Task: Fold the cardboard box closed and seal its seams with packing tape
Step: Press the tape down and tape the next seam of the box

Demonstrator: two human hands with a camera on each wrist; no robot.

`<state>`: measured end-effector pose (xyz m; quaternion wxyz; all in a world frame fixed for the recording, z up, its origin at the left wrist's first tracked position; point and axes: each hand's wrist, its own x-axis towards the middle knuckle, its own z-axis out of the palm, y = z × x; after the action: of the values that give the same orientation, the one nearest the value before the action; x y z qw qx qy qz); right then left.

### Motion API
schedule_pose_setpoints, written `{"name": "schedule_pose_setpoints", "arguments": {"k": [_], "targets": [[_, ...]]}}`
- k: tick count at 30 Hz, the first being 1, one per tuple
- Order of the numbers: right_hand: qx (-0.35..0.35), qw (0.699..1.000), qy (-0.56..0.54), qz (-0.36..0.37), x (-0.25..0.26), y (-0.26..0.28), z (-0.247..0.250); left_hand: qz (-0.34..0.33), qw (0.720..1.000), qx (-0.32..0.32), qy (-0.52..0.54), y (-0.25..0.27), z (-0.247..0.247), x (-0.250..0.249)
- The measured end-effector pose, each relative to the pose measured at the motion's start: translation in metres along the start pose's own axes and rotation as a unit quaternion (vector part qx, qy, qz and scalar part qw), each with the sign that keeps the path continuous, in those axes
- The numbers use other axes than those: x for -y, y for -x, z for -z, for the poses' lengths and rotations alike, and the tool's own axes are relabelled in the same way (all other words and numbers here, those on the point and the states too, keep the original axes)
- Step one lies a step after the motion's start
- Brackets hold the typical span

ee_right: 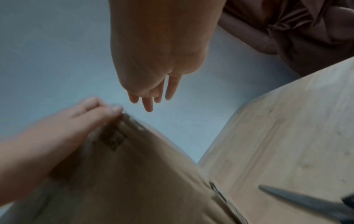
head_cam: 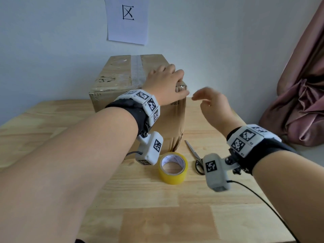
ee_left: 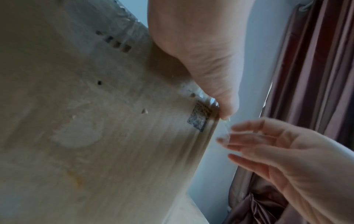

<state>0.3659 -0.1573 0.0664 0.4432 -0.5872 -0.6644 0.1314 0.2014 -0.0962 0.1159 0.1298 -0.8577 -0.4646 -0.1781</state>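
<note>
A closed cardboard box (head_cam: 119, 76) stands on the wooden table (head_cam: 157, 207) against the wall, with a strip of clear tape (head_cam: 137, 69) running along its top. My left hand (head_cam: 168, 85) lies on the box's near right top corner, fingers fairly straight, and its thumb (ee_left: 220, 94) presses down at the corner edge beside a printed code (ee_left: 199, 116). My right hand (head_cam: 208, 100) hovers just right of that corner, fingers relaxed and spread, holding nothing I can make out. A yellow tape roll (head_cam: 172, 176) lies flat in front of the box.
Scissors (head_cam: 193, 155) lie on the table right of the tape roll, blades pointing toward the box. A mauve curtain (head_cam: 301, 93) hangs bunched at the right. A paper sheet (head_cam: 128, 20) is stuck on the wall. A black cable (head_cam: 263, 202) trails from my right wrist.
</note>
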Motion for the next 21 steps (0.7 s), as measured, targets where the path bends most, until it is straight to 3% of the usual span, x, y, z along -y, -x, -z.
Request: {"name": "schedule_pose_setpoints", "arguments": {"k": [2,4,6,8,13,21], "targets": [[0.014,0.999,0.005,0.030,0.004,-0.014,0.011,-0.015,1.000,0.002,0.023,0.003,0.003,0.006],[0.066,0.988,0.098,0.098,0.012,-0.026,0.015,-0.027,0.998,0.017,0.062,0.006,0.010,0.014],[0.117,0.958,0.213,0.150,0.019,-0.037,0.015,-0.034,0.994,0.038,0.093,0.010,0.016,0.021],[0.126,0.933,0.273,0.197,0.023,-0.045,0.016,-0.030,0.992,0.049,0.115,0.014,0.018,0.025],[0.112,0.901,0.296,0.297,0.024,-0.050,0.019,-0.013,0.989,0.043,0.142,0.017,0.018,0.023],[0.091,0.888,0.280,0.352,0.021,-0.053,0.014,-0.011,0.989,0.034,0.142,0.018,0.017,0.023]]}}
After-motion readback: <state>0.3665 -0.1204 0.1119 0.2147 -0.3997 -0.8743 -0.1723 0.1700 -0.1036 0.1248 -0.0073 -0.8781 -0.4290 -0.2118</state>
